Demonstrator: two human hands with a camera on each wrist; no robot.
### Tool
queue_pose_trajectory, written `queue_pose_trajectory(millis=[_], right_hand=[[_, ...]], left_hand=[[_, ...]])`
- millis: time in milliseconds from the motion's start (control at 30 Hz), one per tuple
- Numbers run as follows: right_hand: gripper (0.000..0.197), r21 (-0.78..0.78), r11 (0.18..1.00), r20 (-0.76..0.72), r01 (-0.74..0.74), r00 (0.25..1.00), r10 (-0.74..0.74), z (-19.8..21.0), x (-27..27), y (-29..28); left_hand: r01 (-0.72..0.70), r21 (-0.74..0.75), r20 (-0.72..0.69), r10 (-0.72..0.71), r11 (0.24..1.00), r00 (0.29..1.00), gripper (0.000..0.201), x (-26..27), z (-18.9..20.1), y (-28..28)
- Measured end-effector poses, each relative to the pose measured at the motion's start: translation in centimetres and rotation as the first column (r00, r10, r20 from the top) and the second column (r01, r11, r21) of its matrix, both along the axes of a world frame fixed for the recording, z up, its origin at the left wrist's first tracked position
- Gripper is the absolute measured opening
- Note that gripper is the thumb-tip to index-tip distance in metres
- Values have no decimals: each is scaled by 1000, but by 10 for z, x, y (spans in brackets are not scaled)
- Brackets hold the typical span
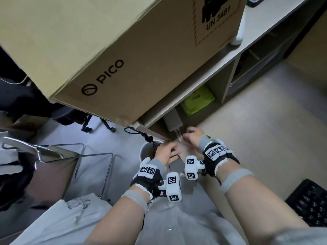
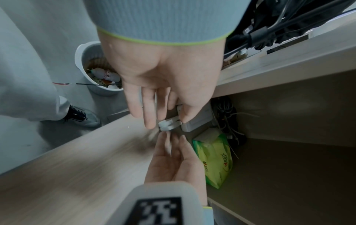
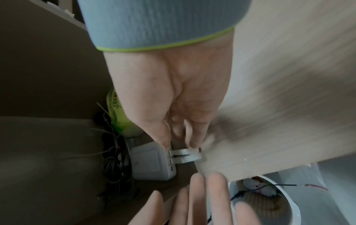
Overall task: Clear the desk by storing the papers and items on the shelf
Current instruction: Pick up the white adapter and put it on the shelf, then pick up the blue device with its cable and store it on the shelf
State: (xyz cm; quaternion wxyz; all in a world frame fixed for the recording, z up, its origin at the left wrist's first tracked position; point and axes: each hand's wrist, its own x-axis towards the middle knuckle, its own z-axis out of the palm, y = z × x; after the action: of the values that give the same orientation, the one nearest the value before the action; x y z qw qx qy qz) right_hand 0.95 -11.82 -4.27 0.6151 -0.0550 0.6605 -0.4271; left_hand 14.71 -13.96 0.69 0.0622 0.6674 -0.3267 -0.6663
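A white charger block lies at the front of the shelf compartment under the desk. Two white plugs stick out of it. My right hand pinches those plugs between thumb and fingers. My left hand hovers just in front with straight fingers and holds nothing. Behind the charger are a green tissue pack and a tangle of dark cables.
A big PICO cardboard box overhangs the desk edge above the shelf. A white bin with rubbish stands on the floor under my left hand. A metal chair frame is at the left, a black perforated object at the lower right.
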Motion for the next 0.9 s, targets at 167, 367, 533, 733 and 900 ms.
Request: queue_pose_trajectory(millis=[167,367,533,733,900], right_hand=[[40,89,994,-111,-55,992,65,-6,-5,-20],[56,100,993,-99,-61,993,71,-4,-8,-20],[59,-24,996,-15,82,996,-83,20,-16,15],[48,-70,959,96,276,959,-269,60,-54,136],[43,-45,881,98,471,880,-465,69,-75,249]], left_hand=[[10,-12,-17,-10,1000,1000,16,6,-5,0],[5,-16,-37,-5,1000,999,37,9,-5,-1],[13,-33,-53,-15,999,999,24,-11,5,12],[186,-86,-83,-193,979,978,7,-58,27,66],[386,-115,-128,-399,915,908,19,-95,39,136]])
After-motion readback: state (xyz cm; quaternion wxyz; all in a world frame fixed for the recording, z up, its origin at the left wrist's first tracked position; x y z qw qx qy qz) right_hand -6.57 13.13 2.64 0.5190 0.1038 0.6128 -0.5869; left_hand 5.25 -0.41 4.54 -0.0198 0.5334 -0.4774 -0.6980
